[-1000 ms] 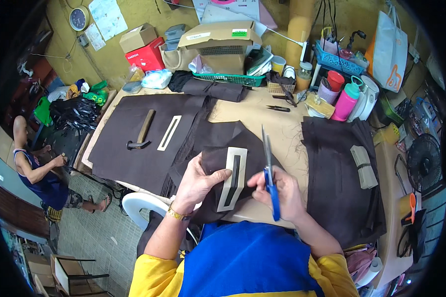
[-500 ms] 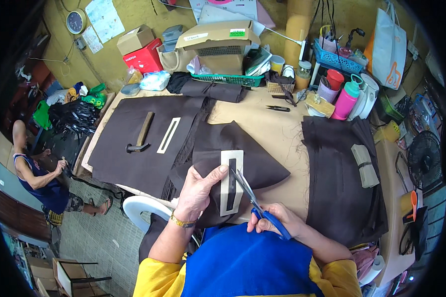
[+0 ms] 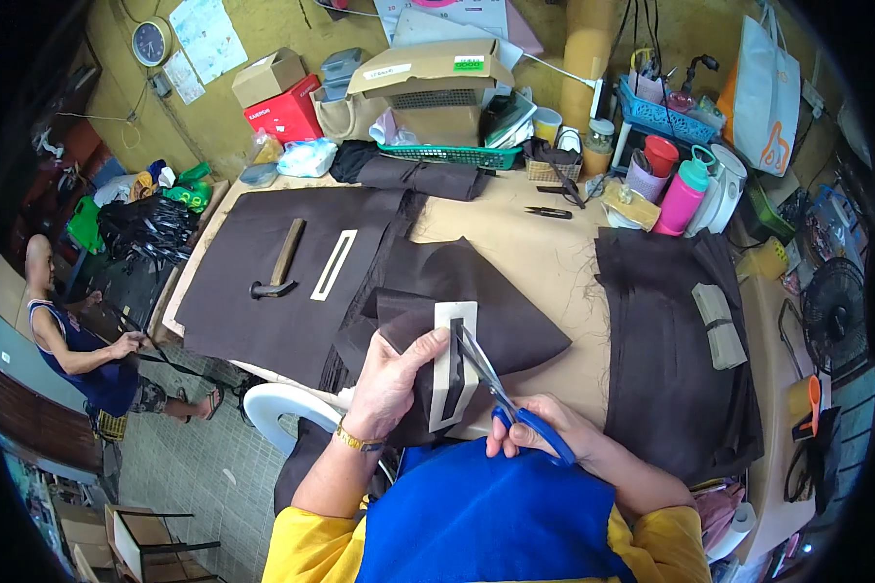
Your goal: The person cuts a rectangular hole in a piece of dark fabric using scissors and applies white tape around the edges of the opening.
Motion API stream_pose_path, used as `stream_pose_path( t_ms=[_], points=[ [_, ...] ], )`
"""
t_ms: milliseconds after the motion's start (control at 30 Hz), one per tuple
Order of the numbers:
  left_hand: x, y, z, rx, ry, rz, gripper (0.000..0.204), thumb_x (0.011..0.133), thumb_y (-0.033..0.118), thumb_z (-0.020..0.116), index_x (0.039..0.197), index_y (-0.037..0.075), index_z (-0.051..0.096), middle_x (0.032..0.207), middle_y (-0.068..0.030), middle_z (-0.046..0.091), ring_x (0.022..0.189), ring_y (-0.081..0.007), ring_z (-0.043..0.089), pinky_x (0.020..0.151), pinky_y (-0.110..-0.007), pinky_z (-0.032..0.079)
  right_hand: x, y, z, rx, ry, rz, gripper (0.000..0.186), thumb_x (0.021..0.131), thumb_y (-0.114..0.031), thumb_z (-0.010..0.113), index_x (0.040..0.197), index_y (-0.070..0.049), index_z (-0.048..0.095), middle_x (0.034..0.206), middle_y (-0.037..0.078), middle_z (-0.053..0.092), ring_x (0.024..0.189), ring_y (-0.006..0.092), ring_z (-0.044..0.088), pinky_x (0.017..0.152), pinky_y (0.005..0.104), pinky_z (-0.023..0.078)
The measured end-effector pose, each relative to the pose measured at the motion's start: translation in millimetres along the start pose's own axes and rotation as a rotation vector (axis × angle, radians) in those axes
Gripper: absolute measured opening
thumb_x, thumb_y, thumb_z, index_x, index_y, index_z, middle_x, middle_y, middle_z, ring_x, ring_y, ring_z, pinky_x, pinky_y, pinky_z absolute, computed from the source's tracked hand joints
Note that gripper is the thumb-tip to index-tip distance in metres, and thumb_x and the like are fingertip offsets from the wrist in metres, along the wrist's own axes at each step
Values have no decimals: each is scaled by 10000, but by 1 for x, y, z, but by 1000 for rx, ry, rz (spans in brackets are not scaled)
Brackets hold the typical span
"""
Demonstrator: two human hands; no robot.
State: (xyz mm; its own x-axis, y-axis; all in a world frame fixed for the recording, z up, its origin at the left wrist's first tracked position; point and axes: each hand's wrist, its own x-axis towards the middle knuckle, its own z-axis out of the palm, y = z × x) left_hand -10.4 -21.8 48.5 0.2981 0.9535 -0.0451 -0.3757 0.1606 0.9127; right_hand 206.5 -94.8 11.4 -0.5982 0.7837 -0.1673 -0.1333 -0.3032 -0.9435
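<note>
My left hand (image 3: 391, 381) is closed on a dark brown piece of cloth (image 3: 506, 306) with a cream slotted strip (image 3: 456, 312) on it, thumb pressing the strip's left side. Dark cloth shows through the long narrow slot. My right hand (image 3: 560, 426) grips scissors (image 3: 497, 387) by their blue handles. Their blade tips lie at the upper part of the slot, against the cloth. Part of the cloth stands folded up behind my left hand, and my left fingers are mostly hidden under it.
Left on the table, a hammer (image 3: 282, 264) and another slotted strip (image 3: 347, 236) lie on dark cloth. Thread snips (image 3: 548, 212) lie beyond my hands. Stacked cloth (image 3: 666, 389) with a tied cream bundle (image 3: 718, 325) is at right. Another person (image 3: 78, 340) stands at far left, holding black straps.
The cloth's left part has folded up behind my left hand, and the slotted strip has tilted slightly. The scissors remain at the slot. The other person's hand has moved slightly right and down.
</note>
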Motion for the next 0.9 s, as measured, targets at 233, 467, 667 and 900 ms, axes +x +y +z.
stream_pose_path(
  t_ms=[233,467,667,900],
  points=[
    [-7,0,6,33,-54,-50,204,888,105,659,1047,-21,630,939,-69,684,811,-114,638,729,-272,520,14,-1,-3,-28,4,-73,487,862,-519,649,875,-33,607,858,75,668,740,95,575,670,235,484],
    [-10,4,10,55,-89,-58,170,896,105,647,1007,-22,639,881,-63,685,757,-105,636,680,-268,521,19,-4,-2,-6,-15,-149,420,881,-446,662,855,-33,591,812,53,640,716,88,550,664,233,459],
    [-11,7,15,52,-95,-68,147,896,105,647,974,-19,651,827,-58,686,716,-106,638,662,-257,520,19,-1,1,29,31,-184,387,873,-402,689,833,-35,572,758,36,603,693,77,528,630,232,434],
    [-11,6,18,51,-78,-48,149,893,96,651,982,-22,654,837,-57,689,712,-102,638,662,-250,522,19,0,1,45,61,-168,383,872,-380,697,813,-24,570,694,26,583,642,72,514,581,229,420]
  ],
)
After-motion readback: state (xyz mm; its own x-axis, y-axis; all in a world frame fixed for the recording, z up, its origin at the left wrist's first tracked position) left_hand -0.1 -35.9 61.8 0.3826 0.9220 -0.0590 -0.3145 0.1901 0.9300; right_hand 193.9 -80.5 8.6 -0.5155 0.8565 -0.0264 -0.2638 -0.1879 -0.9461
